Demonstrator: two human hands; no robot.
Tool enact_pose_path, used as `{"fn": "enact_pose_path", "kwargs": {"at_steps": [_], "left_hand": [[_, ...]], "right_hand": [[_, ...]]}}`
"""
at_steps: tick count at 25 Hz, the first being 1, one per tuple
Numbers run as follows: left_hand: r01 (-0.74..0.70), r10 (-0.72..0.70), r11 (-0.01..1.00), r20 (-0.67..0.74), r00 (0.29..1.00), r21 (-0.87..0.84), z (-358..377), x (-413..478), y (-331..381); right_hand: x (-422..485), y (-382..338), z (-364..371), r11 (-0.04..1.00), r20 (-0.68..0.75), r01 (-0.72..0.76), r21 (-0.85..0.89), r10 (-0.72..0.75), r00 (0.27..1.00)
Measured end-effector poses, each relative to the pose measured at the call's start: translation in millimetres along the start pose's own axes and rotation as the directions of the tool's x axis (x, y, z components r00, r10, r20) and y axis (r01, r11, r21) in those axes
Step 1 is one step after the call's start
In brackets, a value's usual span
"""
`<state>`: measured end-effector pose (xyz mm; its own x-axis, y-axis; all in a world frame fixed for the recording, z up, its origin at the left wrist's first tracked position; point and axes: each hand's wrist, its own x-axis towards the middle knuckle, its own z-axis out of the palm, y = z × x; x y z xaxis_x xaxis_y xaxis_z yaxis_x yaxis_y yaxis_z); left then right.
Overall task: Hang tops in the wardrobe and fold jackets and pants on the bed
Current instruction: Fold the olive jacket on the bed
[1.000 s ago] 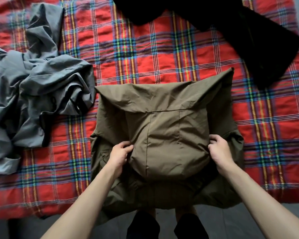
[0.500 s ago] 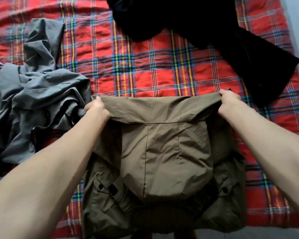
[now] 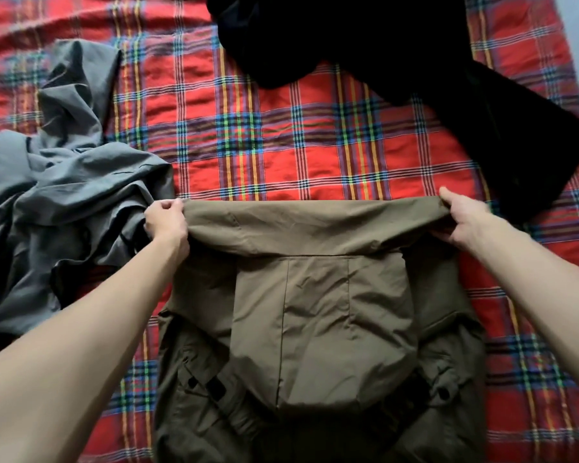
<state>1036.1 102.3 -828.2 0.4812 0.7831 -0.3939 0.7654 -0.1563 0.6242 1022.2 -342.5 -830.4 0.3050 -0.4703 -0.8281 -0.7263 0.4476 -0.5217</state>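
An olive-brown lightweight jacket [image 3: 318,329] is laid out on a bed [image 3: 549,362] that is spread with a red tartan blanket [image 3: 281,145]. The jacket lies near the bed's near edge, in the middle of the view, and is partly folded: a smooth central panel is seen on top, while crumpled fabric is bunched along both sides. Small black fastenings [image 3: 214,384] are visible on the lower left part.

The far edge of the jacket is held up as a rolled band stretched between the two hands. Its left end is gripped by the left hand [image 3: 166,222], whose fingers [image 3: 168,206] are curled round the fabric. Its right end is gripped by the right hand [image 3: 462,222], whose fingers [image 3: 448,197] are hooked over the top of the fold, with the thumb tucked beneath it. Both bare forearms are extended from the lower corners of the view.

A crumpled grey garment [image 3: 64,202] is heaped on the blanket at the left, just beside the left hand and touching the jacket's left end. A black garment [image 3: 398,61] is spread across the far right part of the bed, and its lower edge is seen close to the right hand.
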Motion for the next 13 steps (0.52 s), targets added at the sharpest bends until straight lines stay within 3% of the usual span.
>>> {"fn": "enact_pose_path", "kwargs": {"at_steps": [3, 5, 6, 7, 8, 9, 11, 12, 13], "left_hand": [[-0.012, 0.022, 0.991, -0.076, 0.997, 0.132, 2.2, -2.3, 5.4], [-0.080, 0.114, 0.957, -0.105, 0.988, 0.278, 7.1, -5.7, 10.7], [-0.218, 0.279, 0.885, -0.095, 0.956, 0.412, 8.0, -9.6, 12.7], [-0.394, 0.483, 0.754, -0.037, 0.875, 0.526, 9.0, -16.3, 13.9], [-0.588, 0.668, 0.592, 0.072, 0.740, 0.552, 13.0, -28.3, 14.2], [-0.761, 0.790, 0.417, 0.216, 0.574, 0.497, 20.7, -44.8, 11.3], [-0.938, 0.816, 0.058, 0.525, 0.242, 0.342, 46.2, -78.4, -11.8], [-0.943, 0.751, -0.069, 0.639, 0.166, 0.326, 57.6, -88.1, -28.2], [-0.924, 0.688, -0.144, 0.707, 0.163, 0.353, 65.5, -89.7, -46.7]], "right_hand": [[3.1, 15.2, -1.8, 0.996, -0.072, 0.085, 0.002, -0.084, 0.994], [1.0, 28.9, -6.6, 0.924, -0.214, 0.278, -0.261, -0.337, 0.917], [-4.5, 32.6, -7.4, 0.769, -0.253, 0.363, -0.526, -0.549, 0.796], [-15.8, 34.7, -3.8, 0.534, -0.192, 0.433, -0.726, -0.762, 0.619], [-29.6, 39.2, 5.9, 0.259, -0.015, 0.517, -0.816, -0.903, 0.429], [-46.0, 47.0, 22.1, 0.000, 0.228, 0.604, -0.797, -0.925, 0.302], [-59.8, 79.1, 59.4, -0.358, 0.672, 0.718, -0.597, -0.711, 0.205], [-57.5, 97.5, 71.5, -0.464, 0.776, 0.701, -0.542, -0.597, 0.205], [-47.9, 112.0, 74.0, -0.531, 0.809, 0.647, -0.547, -0.534, 0.246]]}}
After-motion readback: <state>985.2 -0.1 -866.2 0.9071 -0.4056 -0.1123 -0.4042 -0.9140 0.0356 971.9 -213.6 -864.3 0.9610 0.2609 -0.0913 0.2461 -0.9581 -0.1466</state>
